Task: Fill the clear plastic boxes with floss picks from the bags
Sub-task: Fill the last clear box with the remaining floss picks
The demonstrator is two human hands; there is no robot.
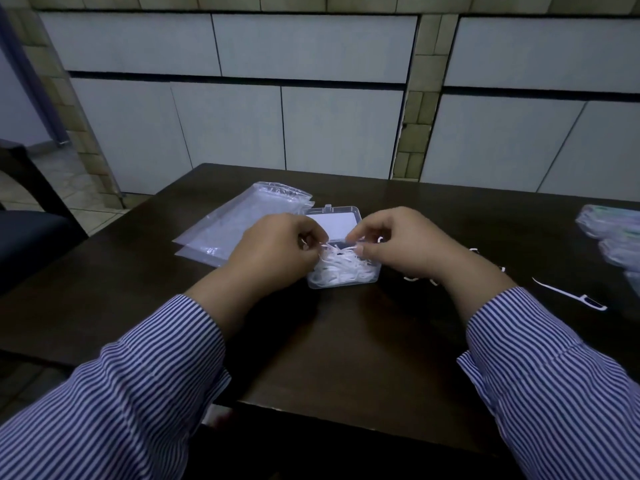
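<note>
Clear box (pixel 341 277) x1, bags (pixel 239 223) x2, hands (pixel 277 249) x2.

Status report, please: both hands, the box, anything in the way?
Left hand and right hand both pinching floss picks over open clear box. Box nearly full, lid up. Stray pick lies right, clear of work.

A dark wooden table (pixel 346 358) stands against a wall of pale grey panels (pixel 311 46) divided by columns of beige tile (pixel 414 133). At left, a dark chair (pixel 31 233) sits on a light tiled floor (pixel 69 181). The room is dimly lit.
</note>
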